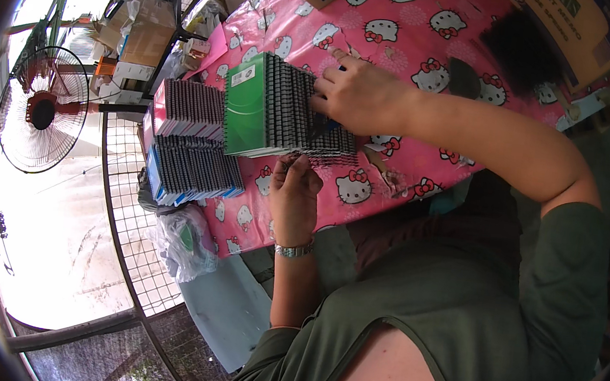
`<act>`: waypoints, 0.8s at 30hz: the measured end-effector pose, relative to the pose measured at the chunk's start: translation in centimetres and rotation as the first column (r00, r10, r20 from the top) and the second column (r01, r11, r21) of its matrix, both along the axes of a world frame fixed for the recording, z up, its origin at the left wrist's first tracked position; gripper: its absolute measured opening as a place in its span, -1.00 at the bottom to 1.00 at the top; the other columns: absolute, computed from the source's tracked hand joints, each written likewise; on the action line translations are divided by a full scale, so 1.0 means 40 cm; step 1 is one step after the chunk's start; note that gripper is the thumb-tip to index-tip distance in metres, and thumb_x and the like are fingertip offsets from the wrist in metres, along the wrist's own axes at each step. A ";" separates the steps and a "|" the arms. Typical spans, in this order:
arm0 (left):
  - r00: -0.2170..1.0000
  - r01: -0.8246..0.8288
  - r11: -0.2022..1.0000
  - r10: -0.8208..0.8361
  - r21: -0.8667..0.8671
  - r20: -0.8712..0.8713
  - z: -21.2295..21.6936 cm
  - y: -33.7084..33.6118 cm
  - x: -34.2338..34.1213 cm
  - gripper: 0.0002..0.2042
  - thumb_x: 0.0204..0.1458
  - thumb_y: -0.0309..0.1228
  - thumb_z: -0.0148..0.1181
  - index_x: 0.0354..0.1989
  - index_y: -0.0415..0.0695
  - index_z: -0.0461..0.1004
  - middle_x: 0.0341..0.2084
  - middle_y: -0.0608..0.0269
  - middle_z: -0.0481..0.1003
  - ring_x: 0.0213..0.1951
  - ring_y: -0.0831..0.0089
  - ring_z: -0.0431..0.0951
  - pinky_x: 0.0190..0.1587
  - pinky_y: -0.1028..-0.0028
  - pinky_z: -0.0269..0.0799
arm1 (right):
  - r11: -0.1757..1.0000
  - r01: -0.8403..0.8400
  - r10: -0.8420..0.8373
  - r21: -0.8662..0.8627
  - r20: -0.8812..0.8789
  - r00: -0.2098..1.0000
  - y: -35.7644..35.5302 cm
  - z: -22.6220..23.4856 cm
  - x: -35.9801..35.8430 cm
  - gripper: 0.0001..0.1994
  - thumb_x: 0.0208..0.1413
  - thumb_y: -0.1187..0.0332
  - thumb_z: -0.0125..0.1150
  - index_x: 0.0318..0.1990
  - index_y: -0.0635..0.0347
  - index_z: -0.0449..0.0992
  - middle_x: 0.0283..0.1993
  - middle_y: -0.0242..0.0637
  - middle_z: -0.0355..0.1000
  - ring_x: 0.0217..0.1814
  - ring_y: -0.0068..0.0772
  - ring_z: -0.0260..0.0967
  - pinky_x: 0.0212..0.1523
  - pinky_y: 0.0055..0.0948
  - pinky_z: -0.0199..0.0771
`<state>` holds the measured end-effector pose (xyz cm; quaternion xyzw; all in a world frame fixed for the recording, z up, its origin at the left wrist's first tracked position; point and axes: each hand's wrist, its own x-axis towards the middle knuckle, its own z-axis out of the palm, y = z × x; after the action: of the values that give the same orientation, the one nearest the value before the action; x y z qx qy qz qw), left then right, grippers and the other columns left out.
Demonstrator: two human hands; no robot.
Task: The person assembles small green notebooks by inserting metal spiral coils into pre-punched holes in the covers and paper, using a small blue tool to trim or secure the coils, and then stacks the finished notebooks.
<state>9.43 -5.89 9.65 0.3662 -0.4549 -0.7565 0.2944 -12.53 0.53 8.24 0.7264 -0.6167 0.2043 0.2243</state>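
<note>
A row of small spiral-bound notebooks (289, 107) stands packed together on the table, with a green cover (247, 106) facing left and black wire spirals along the top. My right hand (363, 96) lies at the right end of the row, its fingers apart and their tips touching the spirals. At the near lower edge of the row is my left hand (296, 189), a metal-banded watch on its wrist. Its fingertips are pinched together against the wire ends; what they hold, if anything, is too small to make out.
Beside the row, at left, stand stacks of pink-covered notebooks (188, 110) and blue-covered notebooks (196, 168). Cardboard boxes (585, 38) sit on the far side of the pink patterned tablecloth (417, 42). A clear plastic bag (184, 245) hangs by the left edge, near a fan (43, 111).
</note>
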 end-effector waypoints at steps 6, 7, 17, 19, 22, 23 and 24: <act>0.990 0.038 0.986 -0.014 -0.165 0.141 -0.025 -0.006 -0.001 -0.96 0.14 -0.56 0.14 -0.34 -0.16 0.44 -0.61 0.40 0.36 -0.60 0.61 0.27 -0.52 0.56 0.22 | 0.950 0.024 -0.032 0.311 0.018 0.999 -0.013 0.041 0.033 -0.88 0.02 0.35 0.10 -0.40 0.11 0.56 -0.36 -0.28 0.54 -0.24 -0.26 0.55 -0.13 -0.24 0.52; 0.988 0.034 0.984 -0.007 -0.176 0.155 -0.025 -0.006 -0.001 -0.96 0.14 -0.57 0.14 -0.34 -0.16 0.44 -0.61 0.41 0.36 -0.61 0.61 0.27 -0.52 0.57 0.22 | 0.941 0.027 -0.042 0.338 0.038 0.998 -0.014 0.039 0.034 -0.88 0.01 0.34 0.11 -0.41 0.11 0.56 -0.37 -0.27 0.54 -0.26 -0.26 0.55 -0.14 -0.24 0.53; 0.998 0.026 1.000 -0.027 0.013 0.051 -0.034 -0.013 0.009 -0.96 0.15 -0.56 0.15 -0.34 -0.15 0.44 -0.62 0.42 0.35 -0.59 0.62 0.29 -0.50 0.58 0.23 | 0.977 -0.062 0.072 -0.204 0.042 0.997 -0.009 -0.028 0.005 -0.86 0.04 0.32 0.08 -0.40 0.12 0.55 -0.39 -0.28 0.53 -0.23 -0.26 0.55 -0.12 -0.23 0.53; 0.997 0.044 0.999 -0.043 -0.010 0.069 -0.044 -0.017 0.012 -0.95 0.15 -0.57 0.15 -0.33 -0.15 0.45 -0.61 0.42 0.36 -0.59 0.62 0.29 -0.50 0.58 0.23 | 0.999 -0.023 0.022 0.042 0.040 0.999 -0.016 -0.013 0.022 -0.85 0.05 0.32 0.07 -0.40 0.11 0.55 -0.40 -0.29 0.54 -0.25 -0.26 0.56 -0.15 -0.24 0.53; 0.994 0.049 0.997 -0.043 -0.064 0.099 -0.048 -0.014 0.008 -0.94 0.14 -0.59 0.15 -0.34 -0.15 0.45 -0.61 0.42 0.37 -0.59 0.62 0.29 -0.50 0.58 0.23 | 0.961 0.009 -0.022 0.277 0.043 0.999 -0.022 0.003 0.033 -0.85 0.06 0.32 0.06 -0.40 0.08 0.56 -0.42 -0.29 0.55 -0.28 -0.25 0.57 -0.19 -0.24 0.53; 0.993 0.048 0.995 -0.039 -0.084 0.110 -0.048 -0.012 0.007 -0.94 0.15 -0.59 0.14 -0.34 -0.15 0.46 -0.61 0.42 0.37 -0.59 0.63 0.29 -0.50 0.58 0.23 | 0.943 0.015 -0.032 0.332 0.047 0.998 -0.022 0.004 0.033 -0.85 0.06 0.32 0.06 -0.40 0.07 0.56 -0.43 -0.29 0.56 -0.29 -0.24 0.58 -0.20 -0.24 0.53; 0.995 0.046 0.996 -0.039 -0.073 0.097 -0.048 -0.013 0.009 -0.94 0.15 -0.59 0.14 -0.34 -0.15 0.46 -0.61 0.42 0.37 -0.59 0.62 0.29 -0.50 0.58 0.23 | 0.946 0.004 -0.026 0.323 0.063 0.998 -0.020 0.005 0.034 -0.85 0.05 0.32 0.06 -0.40 0.07 0.56 -0.44 -0.28 0.56 -0.31 -0.23 0.58 -0.21 -0.24 0.54</act>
<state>9.80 -6.39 7.72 0.3808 -0.5042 -0.7268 0.2694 -11.19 -0.28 8.43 0.7415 -0.6543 0.1229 0.0835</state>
